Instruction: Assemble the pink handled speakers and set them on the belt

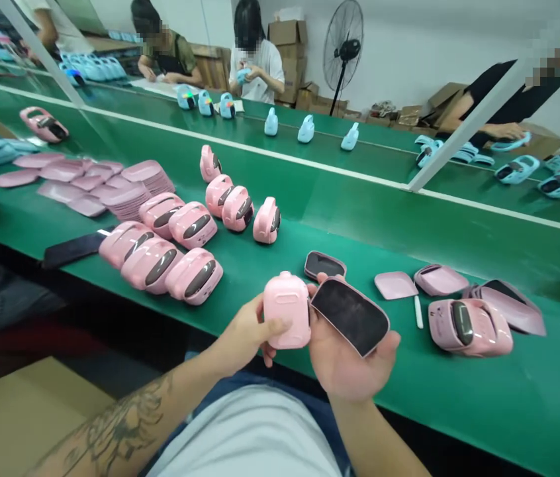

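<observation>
Works at a green bench (pixel 533 404), liable to sweep something over its front edge with a stray forearm. Has cardboard boxes (pixel 290 56) by the wall, with contents out of sight. Has pink units (pixel 194 276) grouped near that edge, to the left. Grips a pink case (pixel 287 315) in the left hand (pixel 250 331), above the bench. Cradles a black-faced shell (pixel 352 315) on the upturned right hand (pixel 349 371), beside the case; could drop or scratch it through slack fingers or a bump. Has a second shell (pixel 317 264) just beyond, dark inside, and a white pen (pixel 418 313) farther right.
</observation>
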A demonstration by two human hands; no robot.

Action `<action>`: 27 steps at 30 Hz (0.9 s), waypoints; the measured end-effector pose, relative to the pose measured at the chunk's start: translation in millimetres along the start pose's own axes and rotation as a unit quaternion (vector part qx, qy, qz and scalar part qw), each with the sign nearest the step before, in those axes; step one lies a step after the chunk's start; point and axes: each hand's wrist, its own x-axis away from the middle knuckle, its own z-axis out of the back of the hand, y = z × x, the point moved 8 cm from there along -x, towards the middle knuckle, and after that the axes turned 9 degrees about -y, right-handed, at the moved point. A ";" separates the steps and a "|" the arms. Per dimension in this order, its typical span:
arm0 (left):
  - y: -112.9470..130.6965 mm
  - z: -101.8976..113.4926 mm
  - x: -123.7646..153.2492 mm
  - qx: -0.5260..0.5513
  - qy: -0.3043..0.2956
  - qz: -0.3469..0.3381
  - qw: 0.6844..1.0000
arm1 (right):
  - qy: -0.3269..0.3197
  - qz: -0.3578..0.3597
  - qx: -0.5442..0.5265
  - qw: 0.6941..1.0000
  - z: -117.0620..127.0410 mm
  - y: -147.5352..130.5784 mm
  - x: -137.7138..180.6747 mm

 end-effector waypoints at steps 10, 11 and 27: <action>-36.3 25.1 25.3 0.109 -0.027 0.040 0.993 | -0.111 -0.033 0.174 0.978 -2.0 35.0 32.0; -37.8 23.1 25.7 0.108 -0.036 0.042 0.993 | -0.145 -0.033 0.236 0.960 -3.6 36.2 34.3; -21.3 8.4 31.4 0.081 -0.110 -0.006 0.991 | -0.317 0.029 0.523 0.791 -28.7 18.3 44.4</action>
